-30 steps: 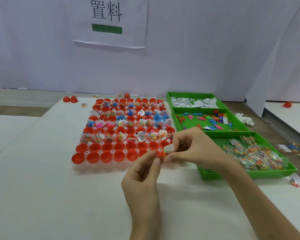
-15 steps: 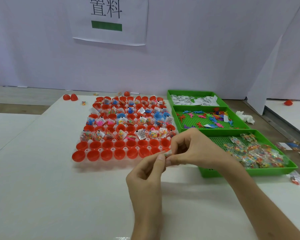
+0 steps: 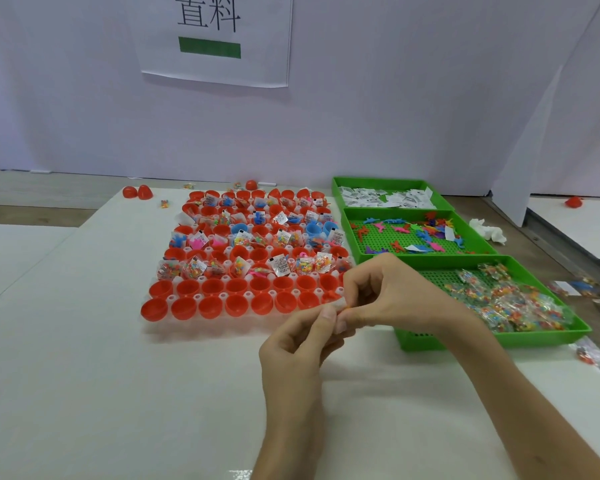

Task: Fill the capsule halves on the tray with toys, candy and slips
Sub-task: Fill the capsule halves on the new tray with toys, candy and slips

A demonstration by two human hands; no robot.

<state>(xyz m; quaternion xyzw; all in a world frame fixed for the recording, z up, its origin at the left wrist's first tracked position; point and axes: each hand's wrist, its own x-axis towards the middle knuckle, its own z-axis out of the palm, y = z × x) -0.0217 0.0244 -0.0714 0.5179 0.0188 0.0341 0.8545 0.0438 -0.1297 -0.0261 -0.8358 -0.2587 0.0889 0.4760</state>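
Observation:
A clear tray [image 3: 160,324] on the white table holds rows of red capsule halves [image 3: 210,306]. The far rows hold candy packets, toys and slips; the two nearest rows are empty. My left hand [image 3: 302,341] and my right hand [image 3: 392,296] meet at the tray's near right corner. Together they pinch a small white slip [image 3: 340,304] with something orange under it. Three green bins stand to the right: slips [image 3: 388,197] farthest, plastic toys [image 3: 413,233] in the middle, candy packets [image 3: 510,299] nearest.
Loose red capsule halves [image 3: 137,192] lie at the table's far left corner. A crumpled white tissue [image 3: 489,230] sits right of the bins. A paper sign [image 3: 215,36] hangs on the wall behind. Stray candy packets [image 3: 593,355] lie at the table's right edge.
Both hands stay joined on the slip and have drifted slightly right and nearer. The camera has tipped a little downward.

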